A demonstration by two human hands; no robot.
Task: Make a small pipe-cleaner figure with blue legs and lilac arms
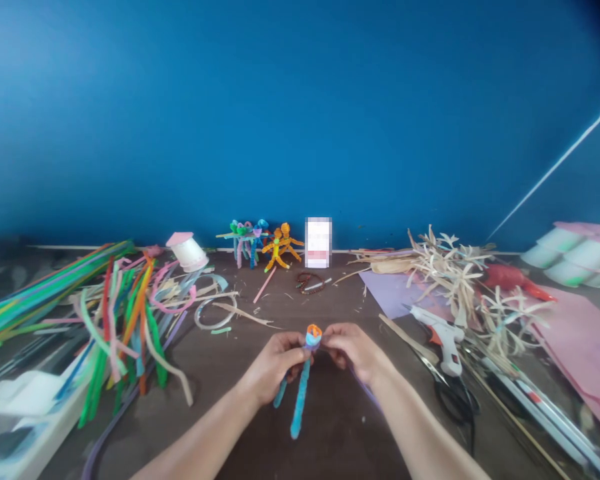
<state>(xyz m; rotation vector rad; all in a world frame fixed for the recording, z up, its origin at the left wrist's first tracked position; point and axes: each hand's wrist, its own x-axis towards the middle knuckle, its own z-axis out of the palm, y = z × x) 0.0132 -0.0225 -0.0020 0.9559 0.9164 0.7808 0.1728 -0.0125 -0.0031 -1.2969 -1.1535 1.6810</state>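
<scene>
Head camera gives me both hands over the dark table [260, 433], near the middle of my view. I see the left hand [283, 357] holding a fuzzy blue piece [303, 400] between narrowed fingers, its orange-and-white top [313, 335] facing up and two blue lengths hanging below. The right hand [353, 343] is just beside that top, fingertips pinched on a thin purple strip [364, 387] that trails down by the wrist.

Beyond them, near the blue wall [300, 120], I make out orange fuzzy figures [277, 248] beside a multicolored group [250, 240], with a beaded loop [310, 283] nearer the hands. To the left lie colorful fuzzy stems [143, 307] and a clear ring [200, 313]; to the right, a glue gun [447, 340] and black-handled scissors [447, 393].
</scene>
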